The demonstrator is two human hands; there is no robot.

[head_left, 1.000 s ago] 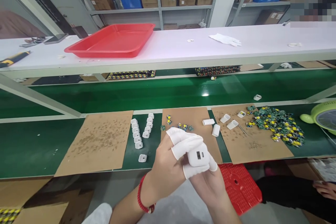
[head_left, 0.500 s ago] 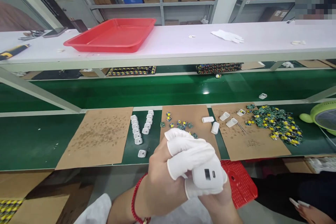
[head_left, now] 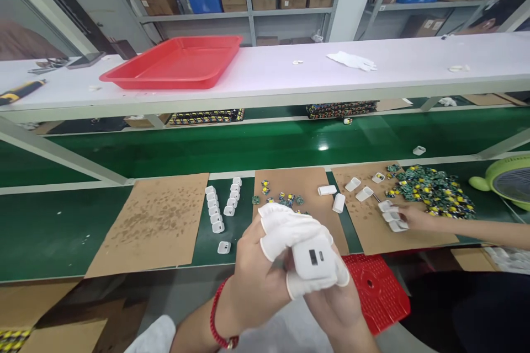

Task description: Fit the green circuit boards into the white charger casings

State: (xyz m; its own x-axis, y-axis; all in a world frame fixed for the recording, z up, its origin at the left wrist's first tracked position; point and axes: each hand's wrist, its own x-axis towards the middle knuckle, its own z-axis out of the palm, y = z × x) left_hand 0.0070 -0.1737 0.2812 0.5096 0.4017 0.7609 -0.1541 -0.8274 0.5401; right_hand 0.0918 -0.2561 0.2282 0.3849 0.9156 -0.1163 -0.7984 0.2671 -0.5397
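A white plastic charger housing (head_left: 315, 258) with two port slots in its end face is held before my body. My left hand (head_left: 259, 256), with white fabric on the fingers and a red cord bracelet, is closed over it from the left. My right hand (head_left: 337, 306) is wrapped around it from below and the right; its white-covered fingers are partly hidden. Beyond my hands lie several small circuit boards (head_left: 285, 198) on cardboard. Two rows of white housings (head_left: 214, 210) stand to the left, with a single housing (head_left: 224, 247) nearer me.
At right, a co-worker's hand (head_left: 414, 217) holds white housings (head_left: 391, 215) over cardboard, beside a heap of circuit boards (head_left: 433, 190). A green fan (head_left: 492, 183) stands farther right. The white shelf (head_left: 273, 80) bears a red tray (head_left: 169, 63). A red stool (head_left: 379, 292) is below.
The co-worker's hand has come in from the right with white housings. My hands still grip the charger housing, whose slotted end has shifted slightly left and up in view.
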